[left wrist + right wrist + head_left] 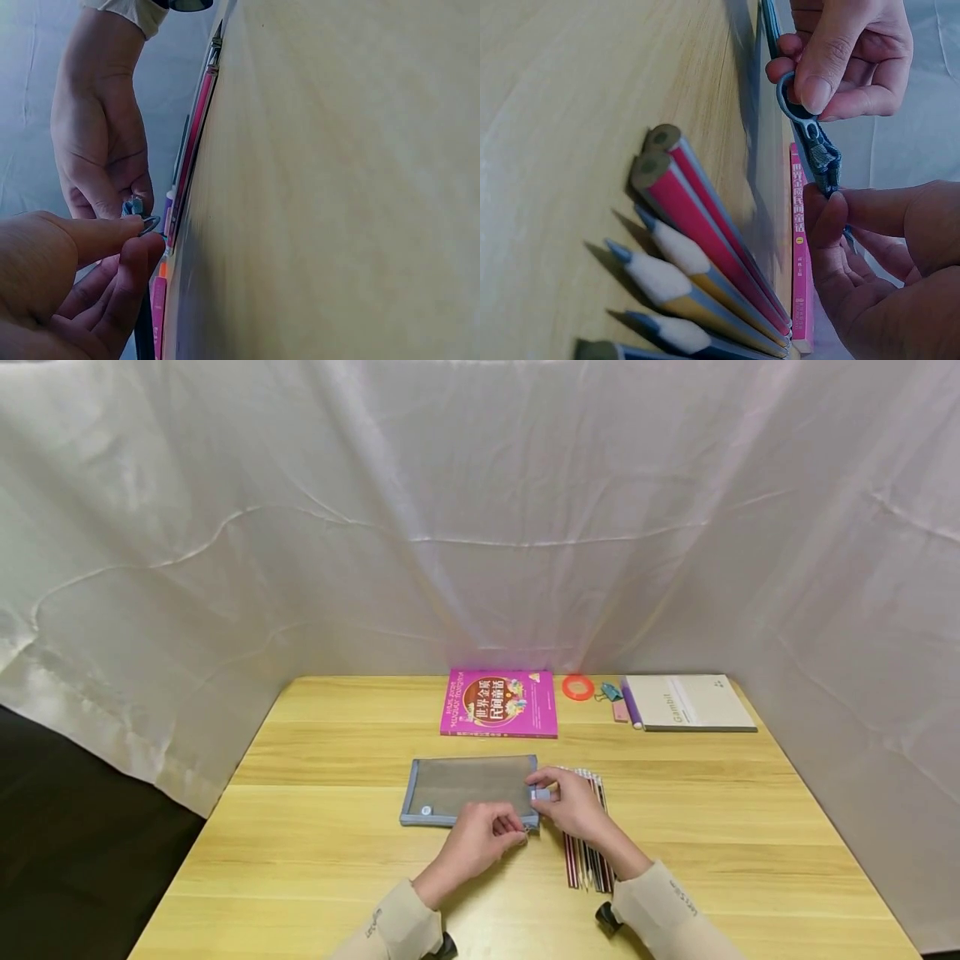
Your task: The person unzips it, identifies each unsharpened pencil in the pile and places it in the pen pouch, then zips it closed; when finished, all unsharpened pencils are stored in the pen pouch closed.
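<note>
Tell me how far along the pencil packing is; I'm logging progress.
Done: the pouch lies flat, with the pencils gathered beside it on the table. In hand: the left hand pinches the zipper pull while the right hand grips the pouch's end by the zipper. Left: every pencil is outside the pouch. Whether the zipper is open yet cannot be told.

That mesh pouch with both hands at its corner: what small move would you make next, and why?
Probably draw the zipper pull along the pouch edge, away from the corner. The left hand pinches the pull's ring while the right hand pinches the pouch end by the zipper, bracing it. The pencils lie loose beside the pouch, so opening it seems the likely step.
</note>
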Tool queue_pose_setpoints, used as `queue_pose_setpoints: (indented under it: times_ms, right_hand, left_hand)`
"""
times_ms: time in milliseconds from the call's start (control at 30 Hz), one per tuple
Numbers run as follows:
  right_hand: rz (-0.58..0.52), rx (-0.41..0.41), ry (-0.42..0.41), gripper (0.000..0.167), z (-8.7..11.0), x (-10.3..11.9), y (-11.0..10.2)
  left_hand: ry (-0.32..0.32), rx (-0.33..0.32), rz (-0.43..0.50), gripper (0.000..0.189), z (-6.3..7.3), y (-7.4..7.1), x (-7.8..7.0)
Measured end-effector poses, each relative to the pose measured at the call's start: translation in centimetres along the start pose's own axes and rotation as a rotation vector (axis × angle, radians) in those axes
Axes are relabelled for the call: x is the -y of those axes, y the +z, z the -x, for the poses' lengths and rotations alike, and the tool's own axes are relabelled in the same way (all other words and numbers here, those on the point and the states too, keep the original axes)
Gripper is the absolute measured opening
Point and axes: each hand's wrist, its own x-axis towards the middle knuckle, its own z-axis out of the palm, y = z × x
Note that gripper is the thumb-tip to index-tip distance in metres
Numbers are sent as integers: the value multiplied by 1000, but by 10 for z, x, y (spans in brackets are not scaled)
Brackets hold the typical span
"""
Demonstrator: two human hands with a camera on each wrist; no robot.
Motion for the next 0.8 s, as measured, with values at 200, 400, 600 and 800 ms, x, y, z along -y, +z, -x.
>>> queue_pose_setpoints:
  times_ms: [200,400,600,800]
  right_hand:
    - [-19,-22,10,26,-1,1,-1]
    - [-21,-23,17,26,-2,2,0]
    - [-17,-27,24,26,-2,1,0]
    - [5,-34,30,27,-3,0,2]
  left_hand:
    - [10,-26,-8,8,0,-1,-1]
    - [13,-36,-11,8,-1,-2,-1]
    - [-1,-36,-11,9,-1,-1,-2]
    - [-5,-32,-18,7,1,-3,-3]
